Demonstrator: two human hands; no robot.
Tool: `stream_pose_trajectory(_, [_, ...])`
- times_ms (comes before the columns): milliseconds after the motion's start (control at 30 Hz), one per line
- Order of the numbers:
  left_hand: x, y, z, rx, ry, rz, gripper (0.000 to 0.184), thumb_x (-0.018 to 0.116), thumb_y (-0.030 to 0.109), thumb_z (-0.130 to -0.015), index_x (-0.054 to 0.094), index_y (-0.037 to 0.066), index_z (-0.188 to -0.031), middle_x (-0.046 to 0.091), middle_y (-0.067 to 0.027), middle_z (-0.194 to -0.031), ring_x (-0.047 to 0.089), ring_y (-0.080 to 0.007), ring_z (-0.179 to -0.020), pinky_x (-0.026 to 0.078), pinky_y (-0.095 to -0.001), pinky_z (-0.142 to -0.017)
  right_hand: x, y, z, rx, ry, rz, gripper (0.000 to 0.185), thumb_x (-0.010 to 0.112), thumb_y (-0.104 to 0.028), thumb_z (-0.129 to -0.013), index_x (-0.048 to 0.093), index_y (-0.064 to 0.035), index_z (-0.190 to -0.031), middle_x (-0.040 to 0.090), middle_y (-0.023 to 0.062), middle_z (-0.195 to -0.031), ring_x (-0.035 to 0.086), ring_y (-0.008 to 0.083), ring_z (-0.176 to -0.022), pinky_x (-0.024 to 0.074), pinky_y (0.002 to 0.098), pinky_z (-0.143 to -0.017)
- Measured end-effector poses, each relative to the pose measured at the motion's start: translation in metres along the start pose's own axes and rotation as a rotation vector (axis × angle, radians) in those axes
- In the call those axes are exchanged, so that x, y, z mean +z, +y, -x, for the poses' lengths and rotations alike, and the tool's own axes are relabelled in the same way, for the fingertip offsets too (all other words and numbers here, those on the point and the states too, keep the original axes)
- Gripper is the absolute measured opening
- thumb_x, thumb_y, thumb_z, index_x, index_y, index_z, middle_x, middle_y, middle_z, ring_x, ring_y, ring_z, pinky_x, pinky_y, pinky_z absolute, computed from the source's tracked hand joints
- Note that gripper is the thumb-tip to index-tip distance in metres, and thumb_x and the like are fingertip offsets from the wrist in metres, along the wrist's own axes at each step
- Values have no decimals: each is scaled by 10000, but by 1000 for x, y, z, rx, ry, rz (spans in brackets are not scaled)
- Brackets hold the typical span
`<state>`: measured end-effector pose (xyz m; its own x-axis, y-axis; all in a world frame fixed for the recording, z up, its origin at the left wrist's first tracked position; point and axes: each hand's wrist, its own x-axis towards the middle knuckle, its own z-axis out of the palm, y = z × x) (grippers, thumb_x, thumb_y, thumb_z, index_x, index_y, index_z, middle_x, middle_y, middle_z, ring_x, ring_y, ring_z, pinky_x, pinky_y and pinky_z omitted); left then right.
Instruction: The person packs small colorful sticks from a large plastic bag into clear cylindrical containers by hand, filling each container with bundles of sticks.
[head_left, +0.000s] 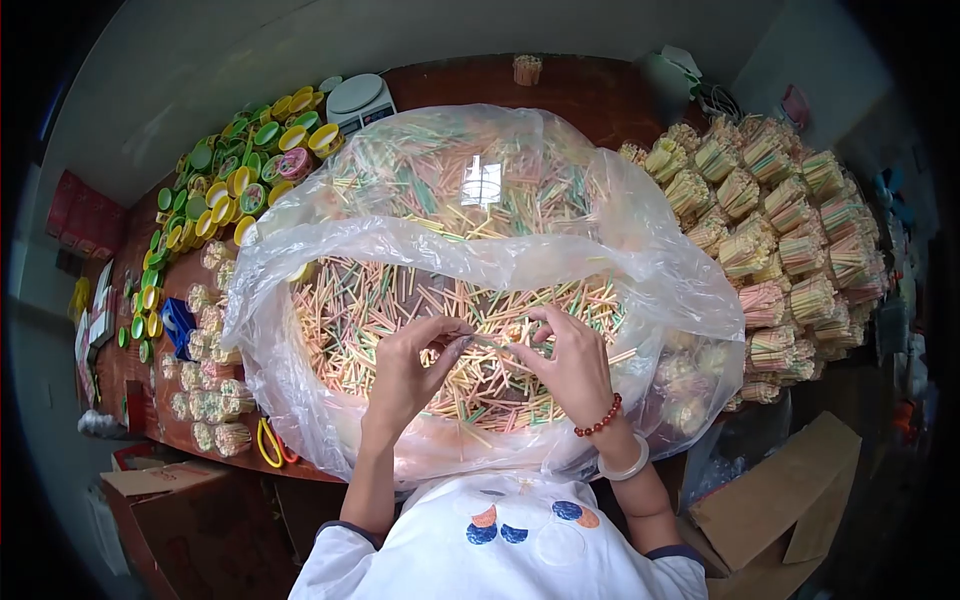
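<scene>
My left hand (408, 368) is closed in a pinch, thumb against fingertips, above the open mouth of a large clear plastic bag (290, 235). Opposite it, my right hand (572, 368) has its fingers curled and its thumb reaching toward the left fingertips. Between the two hands runs a thin pale strand (490, 342), too small to make out exactly. Under them lies a loose heap of short pastel sticks (365, 310) in pink, yellow, green and orange. More sticks show through the bag's far part.
Bundled sticks (750, 245) are stacked at the right, and smaller bundles (215, 405) stand at the left. Behind those are many yellow and green round containers (225, 200) and a white scale (355, 95). Yellow-handled scissors (268, 443) lie at the table edge. Cardboard boxes (775, 490) stand below.
</scene>
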<state>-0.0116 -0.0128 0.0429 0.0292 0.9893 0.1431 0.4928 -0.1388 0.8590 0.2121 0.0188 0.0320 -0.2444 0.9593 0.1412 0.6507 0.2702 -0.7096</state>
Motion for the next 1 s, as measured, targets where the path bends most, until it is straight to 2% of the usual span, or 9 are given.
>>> stream_pose_trajectory(167, [-12,3,2,-2,-16,-112,214,751,-10,-875,771,34,-1084,750,-112,-936,742,-207,-804,590,-321,-693,-2,-12,-4,-4,-52,19,238,810,-86,-839,698,-17,-1037,714,71,-818,661,118,-632,496,260,-572])
stream_pose_trajectory(267, [-15,0,2,18,43,-94,193,740,2,-889,779,50,-1072,749,-109,-928,741,-216,-797,595,-331,-699,-18,-15,-3,137,-133,-220,163,789,-32,-851,702,1,-985,722,53,-836,694,107,-706,538,255,-645])
stream_pose_trajectory(333, [-16,-12,3,-35,50,-111,200,726,3,-901,777,60,-1085,747,-106,-910,738,-216,-767,598,-337,-685,-21,-5,3,106,35,-451,106,763,29,-865,704,15,-952,730,36,-860,705,91,-778,575,252,-732])
stream_pose_trajectory(400, [-19,-8,3,-158,-32,-146,300,741,64,-908,731,85,-1208,726,-120,-1067,738,-250,-886,604,-375,-761,-24,-3,6,146,56,-459,106,770,15,-867,718,12,-960,770,64,-899,746,119,-817,593,265,-754])
stream_pose_trajectory(467, [-11,5,-1,101,-8,-439,441,769,149,-903,655,121,-1327,649,-133,-1260,704,-294,-1033,583,-417,-870,-22,1,7,168,120,-464,118,753,57,-869,706,18,-970,740,47,-928,709,92,-852,584,252,-807])
stream_pose_trajectory(500, [-9,9,-4,86,-171,-300,518,789,220,-892,610,140,-1372,576,-145,-1354,653,-336,-1134,549,-446,-946,-18,3,8,170,123,-463,118,753,57,-869,706,18,-970,740,47,-928,709,92,-852,584,252,-807])
stream_pose_trajectory(567, [6,11,-5,243,-267,-190,517,799,210,-886,623,143,-1367,607,-132,-1314,646,-332,-1151,555,-430,-948,-10,8,8,153,150,-517,131,750,57,-873,707,18,-990,740,45,-946,700,89,-855,580,251,-801])
stream_pose_trajectory(833, [22,24,-5,59,-284,-61,475,728,126,-922,577,110,-1373,608,-176,-1236,651,-350,-1086,553,-447,-905,-8,19,14,156,7,-534,174,720,76,-902,677,45,-1067,721,80,-1055,709,127,-942,584,251,-874])
stream_pose_trajectory(1000, [42,2,-16,190,-244,-23,412,727,84,-908,623,90,-1308,636,-168,-1169,676,-343,-1013,564,-444,-851,-1,18,12,134,41,-697,202,697,94,-905,673,57,-1103,717,96,-1082,733,152,-971,611,271,-874])
